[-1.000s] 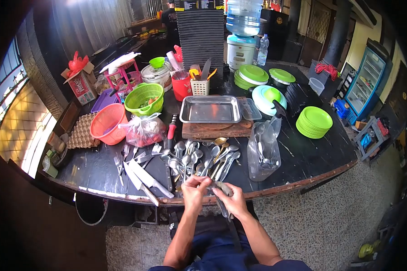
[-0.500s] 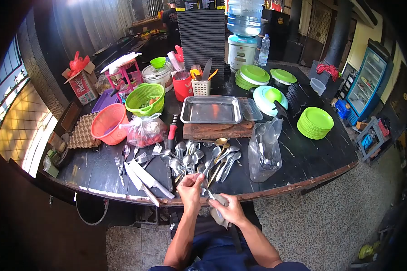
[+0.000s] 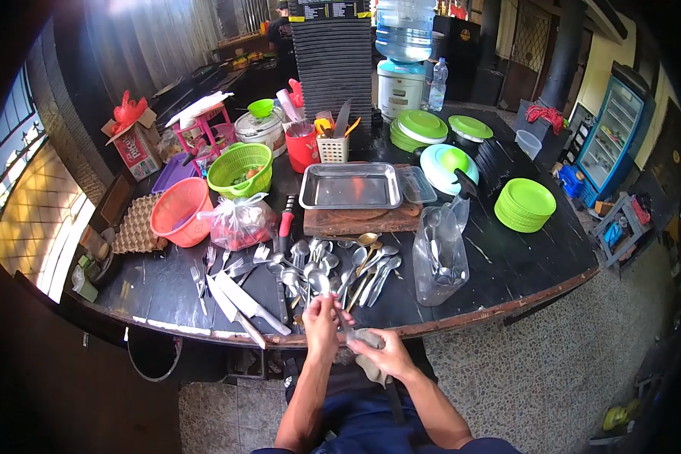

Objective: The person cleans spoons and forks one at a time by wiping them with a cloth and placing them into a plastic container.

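Just beyond the table's front edge, my left hand [image 3: 323, 327] pinches a metal spoon [image 3: 319, 283] near its bowl, which points up and away from me. The handle runs down to the right, toward a grey cloth [image 3: 372, 366]. My right hand [image 3: 388, 353] is closed on that cloth, around the lower handle; the handle's end is hidden. Ahead of my hands lies a loose pile of spoons [image 3: 384, 274]. To the left are several forks [image 3: 198, 281] and two white-handled knives [image 3: 250, 304]. A clear plastic container [image 3: 440, 284] with spoons lies to the right.
A metal tray [image 3: 349, 186] rests on a wooden board [image 3: 356, 220] behind the cutlery. Left of it are a bag [image 3: 240, 221], an orange basket [image 3: 181, 212] and a green basket [image 3: 240, 168]. Green plates [image 3: 525, 205] are stacked at right. A person [image 3: 281, 34] stands far behind.
The spoon's bowl now shows above my left hand, turned up toward me. My left hand has shifted slightly, while my right hand stays at the handle with the cloth.
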A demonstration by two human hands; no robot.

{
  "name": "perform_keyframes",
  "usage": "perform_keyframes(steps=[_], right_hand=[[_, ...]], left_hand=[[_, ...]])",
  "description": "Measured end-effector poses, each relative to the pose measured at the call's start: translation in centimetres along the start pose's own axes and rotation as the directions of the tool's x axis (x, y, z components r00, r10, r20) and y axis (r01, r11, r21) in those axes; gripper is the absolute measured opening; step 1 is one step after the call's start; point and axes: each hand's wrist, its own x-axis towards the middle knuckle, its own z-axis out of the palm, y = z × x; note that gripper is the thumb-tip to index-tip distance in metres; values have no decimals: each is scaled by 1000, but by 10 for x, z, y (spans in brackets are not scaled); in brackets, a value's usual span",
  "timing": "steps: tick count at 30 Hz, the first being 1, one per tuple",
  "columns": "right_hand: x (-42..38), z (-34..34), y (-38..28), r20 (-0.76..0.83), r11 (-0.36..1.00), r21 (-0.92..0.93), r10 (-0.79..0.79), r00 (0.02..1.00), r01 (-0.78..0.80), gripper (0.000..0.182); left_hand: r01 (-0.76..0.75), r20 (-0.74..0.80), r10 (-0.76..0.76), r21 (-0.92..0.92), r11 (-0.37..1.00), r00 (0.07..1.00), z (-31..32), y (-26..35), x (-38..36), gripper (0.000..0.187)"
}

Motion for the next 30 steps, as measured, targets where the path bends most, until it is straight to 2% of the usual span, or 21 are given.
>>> perform_keyframes(steps=[1, 2, 4, 5, 6, 7, 8, 10, 11, 12, 14, 15, 19, 22, 24, 26, 27, 28, 30], right_hand=[[-2, -5, -8, 66, 998, 65, -27, 997, 22, 37], [0, -10, -15, 67, 998, 66, -27, 997, 23, 37], [5, -20, -26, -117, 996, 68, -43, 992, 52, 34], [16, -22, -21, -267, 992, 67, -90, 959, 111, 32], [23, -26, -27, -369, 987, -46, -159, 916, 152, 30], [31, -25, -38, -427, 956, -150, -292, 856, 251, 30], [38, -23, -50, -468, 905, -260, -424, 775, 338, 30], [47, -18, -66, -399, 765, -531, -605, 689, 365, 33], [50, -16, -63, -334, 692, -627, -653, 680, 357, 38], [52, -14, -62, -217, 598, -705, -693, 687, 381, 44], [49, -10, -64, -114, 554, -728, -678, 727, 403, 53], [48, -9, -63, -94, 553, -729, -665, 741, 403, 57], [41, -5, -66, 14, 471, -781, -642, 767, 409, 58], [40, -9, -56, 81, 456, -777, -612, 787, 434, 59], [37, -9, -57, 64, 471, -767, -618, 784, 435, 58], [33, -13, -60, 79, 514, -722, -603, 794, 463, 57], [33, -14, -59, 80, 513, -723, -604, 793, 463, 57], [32, -16, -57, 103, 538, -682, -600, 794, 495, 57], [30, -20, -57, 126, 562, -640, -596, 793, 524, 56]], left_hand=[[-22, -5, 22, -17, 1000, 1000, -6, 1, 3, 21], [-45, -13, 45, -35, 998, 999, -13, 4, 7, 21], [7, -19, -7, -28, 1000, 1000, -15, 11, 5, 17], [47, 38, -46, -21, 999, 998, -17, 9, 3, 19], [87, 93, -86, -11, 996, 992, -19, 9, 1, 24], [147, 52, -148, 14, 989, 988, -9, 8, -6, 40], [170, 125, -173, 32, 985, 977, -5, 4, -13, 49], [196, 223, -217, 116, 974, 950, 24, 19, -34, 40], [235, 232, -260, 126, 964, 938, 26, 9, -33, 51], [221, 349, -283, 207, 953, 893, 26, 10, -36, 51], [223, 277, -265, 172, 959, 924, 28, 1, -41, 55], [242, 309, -296, 202, 949, 904, 26, 6, -41, 58], [313, 234, -369, 242, 918, 900, 26, 21, -44, 66], [297, 262, -374, 290, 910, 890, 24, 20, -41, 69], [301, 270, -381, 294, 907, 884, 24, 26, -40, 69], [308, 323, -409, 320, 896, 854, 23, 30, -39, 67], [286, 327, -378, 295, 912, 866, 22, 30, -38, 60], [287, 328, -379, 295, 911, 866, 19, 30, -35, 60], [334, 330, -413, 270, 903, 849, 16, 30, -32, 50]])
